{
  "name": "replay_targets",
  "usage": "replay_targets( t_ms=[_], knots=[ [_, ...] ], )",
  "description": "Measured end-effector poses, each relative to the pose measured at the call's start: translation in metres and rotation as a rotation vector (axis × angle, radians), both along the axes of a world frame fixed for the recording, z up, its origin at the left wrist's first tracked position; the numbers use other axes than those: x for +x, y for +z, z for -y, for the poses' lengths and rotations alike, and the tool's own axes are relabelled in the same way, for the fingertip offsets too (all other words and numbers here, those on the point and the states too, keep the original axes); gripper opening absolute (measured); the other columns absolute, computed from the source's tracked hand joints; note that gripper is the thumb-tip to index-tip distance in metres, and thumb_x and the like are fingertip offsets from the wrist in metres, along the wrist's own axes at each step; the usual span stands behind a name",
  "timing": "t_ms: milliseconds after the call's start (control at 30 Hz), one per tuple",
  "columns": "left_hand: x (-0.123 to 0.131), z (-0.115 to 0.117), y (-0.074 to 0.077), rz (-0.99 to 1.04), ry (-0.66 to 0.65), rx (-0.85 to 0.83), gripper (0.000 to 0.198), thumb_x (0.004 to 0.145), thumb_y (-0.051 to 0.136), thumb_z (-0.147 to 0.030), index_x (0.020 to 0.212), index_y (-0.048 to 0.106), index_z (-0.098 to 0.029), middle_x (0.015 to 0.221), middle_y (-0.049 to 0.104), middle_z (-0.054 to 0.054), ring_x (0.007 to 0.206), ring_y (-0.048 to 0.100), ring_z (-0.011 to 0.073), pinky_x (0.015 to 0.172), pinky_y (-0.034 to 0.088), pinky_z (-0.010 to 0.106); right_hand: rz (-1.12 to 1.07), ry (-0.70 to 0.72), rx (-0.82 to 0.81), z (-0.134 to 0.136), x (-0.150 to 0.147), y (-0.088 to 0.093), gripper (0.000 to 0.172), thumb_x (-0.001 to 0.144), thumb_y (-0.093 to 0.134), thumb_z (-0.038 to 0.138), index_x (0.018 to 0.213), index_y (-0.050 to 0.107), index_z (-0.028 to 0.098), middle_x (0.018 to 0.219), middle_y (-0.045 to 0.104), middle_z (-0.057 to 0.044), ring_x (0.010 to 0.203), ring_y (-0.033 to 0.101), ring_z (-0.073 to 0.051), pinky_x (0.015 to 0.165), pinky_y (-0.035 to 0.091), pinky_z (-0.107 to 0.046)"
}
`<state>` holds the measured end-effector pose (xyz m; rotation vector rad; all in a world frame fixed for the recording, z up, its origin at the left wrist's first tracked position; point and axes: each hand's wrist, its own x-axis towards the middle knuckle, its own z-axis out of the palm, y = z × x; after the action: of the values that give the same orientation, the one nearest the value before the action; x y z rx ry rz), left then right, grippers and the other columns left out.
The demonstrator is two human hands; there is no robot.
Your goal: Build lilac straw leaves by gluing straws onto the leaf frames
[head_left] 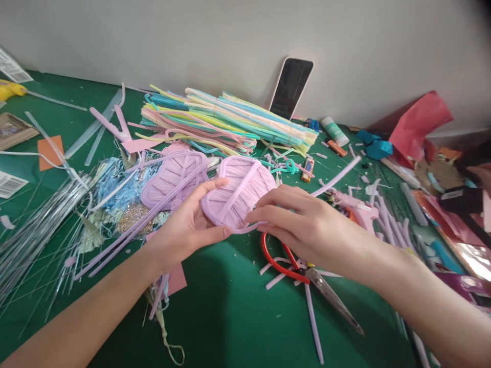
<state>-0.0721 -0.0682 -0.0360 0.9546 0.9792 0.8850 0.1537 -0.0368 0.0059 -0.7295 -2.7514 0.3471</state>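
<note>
Plain matte grey wall [172,41] beyond both hands: soft, muted light, blackening in the upper right corner.
Smooth green tabletop [249,317]: soft-edged shadow below the left hand [186,225], paler below the right hand [307,217].
Glossy, mirror-like sheet [481,260] right of the right hand: white glare.
Pleated lilac piece with rounded corners [249,179] between the hands: reasonably sharp, ridges readable.
Forearms [111,296]: stretched toward the lower corners.
</note>
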Motion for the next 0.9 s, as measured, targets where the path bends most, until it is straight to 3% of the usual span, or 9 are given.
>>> replay_targets(
  t_ms=[200, 433, 633, 800, 900],
  knots=[
    [-0.006, -0.001, -0.002, 0.01, -0.02, -0.032, 0.073, 0.075, 0.079, -0.019, 0.138, 0.044, -0.032, 0.108, 0.07, 0.001, 0.112, 0.063, 0.0237, 0.09, 0.053, 0.031, 0.036, 0.01, 0.074, -0.004, 0.011, 0.005, 0.031, 0.087, 0.048, -0.001, 0.101, 0.069, 0.018, 0.097, 0.068, -0.008, 0.084, 0.063, -0.018, 0.069, 0.044, -0.029],
    [-0.004, -0.002, 0.001, -0.008, -0.008, -0.02, 0.073, 0.073, 0.078, -0.015, 0.137, 0.046, -0.029, 0.11, 0.069, 0.003, 0.111, 0.063, 0.0238, 0.089, 0.053, 0.03, 0.11, 0.023, 0.176, -0.014, 0.002, 0.009, 0.032, 0.087, 0.047, 0.0, 0.093, 0.072, 0.02, 0.095, 0.067, -0.008, 0.079, 0.063, -0.018, 0.073, 0.038, -0.032],
    [-0.003, -0.002, 0.005, 0.017, -0.008, -0.039, 0.072, 0.072, 0.077, -0.011, 0.135, 0.046, -0.028, 0.085, 0.067, -0.002, 0.109, 0.063, 0.0238, 0.086, 0.054, 0.029, 0.187, 0.025, 0.15, -0.023, -0.007, 0.01, 0.037, 0.083, 0.046, -0.003, 0.093, 0.071, 0.022, 0.094, 0.066, -0.006, 0.081, 0.06, -0.017, 0.076, 0.035, -0.033],
    [-0.002, -0.003, 0.008, 0.021, -0.016, -0.041, 0.07, 0.072, 0.076, -0.01, 0.133, 0.047, -0.028, 0.077, 0.063, -0.005, 0.105, 0.064, 0.0215, 0.084, 0.053, 0.027, 0.198, 0.031, 0.108, -0.026, -0.012, 0.012, 0.037, 0.082, 0.046, -0.003, 0.093, 0.071, 0.021, 0.093, 0.066, -0.006, 0.081, 0.059, -0.018, 0.077, 0.034, -0.033],
    [-0.002, -0.004, 0.009, 0.001, -0.006, -0.038, 0.071, 0.07, 0.077, -0.011, 0.133, 0.048, -0.027, 0.083, 0.066, -0.003, 0.104, 0.064, 0.0219, 0.082, 0.053, 0.027, 0.19, 0.019, 0.076, -0.027, -0.015, 0.013, 0.031, 0.084, 0.048, 0.0, 0.093, 0.07, 0.02, 0.092, 0.066, -0.007, 0.081, 0.058, -0.018, 0.076, 0.035, -0.032]
  ],
)
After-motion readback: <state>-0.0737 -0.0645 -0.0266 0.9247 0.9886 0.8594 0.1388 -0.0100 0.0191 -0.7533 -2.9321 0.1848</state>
